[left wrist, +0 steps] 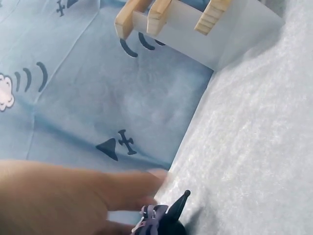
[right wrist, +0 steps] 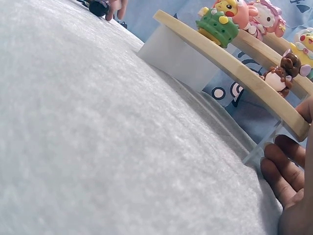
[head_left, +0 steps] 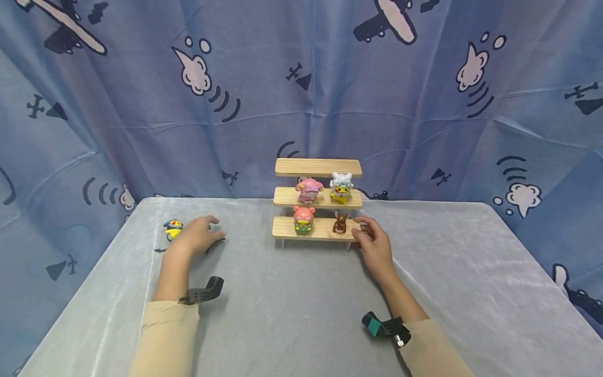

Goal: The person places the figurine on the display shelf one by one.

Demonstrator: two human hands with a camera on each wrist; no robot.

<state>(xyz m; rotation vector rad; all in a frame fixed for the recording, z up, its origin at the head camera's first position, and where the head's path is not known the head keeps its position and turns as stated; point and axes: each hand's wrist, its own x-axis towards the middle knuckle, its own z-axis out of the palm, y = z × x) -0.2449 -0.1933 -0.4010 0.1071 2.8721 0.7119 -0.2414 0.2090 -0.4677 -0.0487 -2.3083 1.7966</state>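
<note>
My right hand (head_left: pixel 374 246) grips the right end of a three-tier wooden display shelf (head_left: pixel 325 236). Its thumb lies on the lowest board, with fingers below beside the clear support (right wrist: pixel 266 142). At the table's left, my left hand (head_left: pixel 197 235) is around a small black and purple figurine (left wrist: pixel 168 223), fingers loosely spread; in the left wrist view the hand is blurred, and the figurine is partly cut off. Just left of that hand stands a yellow figurine with a blue cap (head_left: pixel 173 229). A small brown figurine (head_left: pixel 340 222) stands on the lowest board near my right fingers.
A pink-hooded figurine (head_left: pixel 303 220) shares the lowest board. On the middle board are a pink figurine (head_left: pixel 309 190) and a white-hooded yellow one (head_left: pixel 341 187). The top board (head_left: pixel 318 167) runs behind them. A patterned blue curtain (head_left: pixel 264 78) hangs behind the grey-covered table (head_left: pixel 282 309).
</note>
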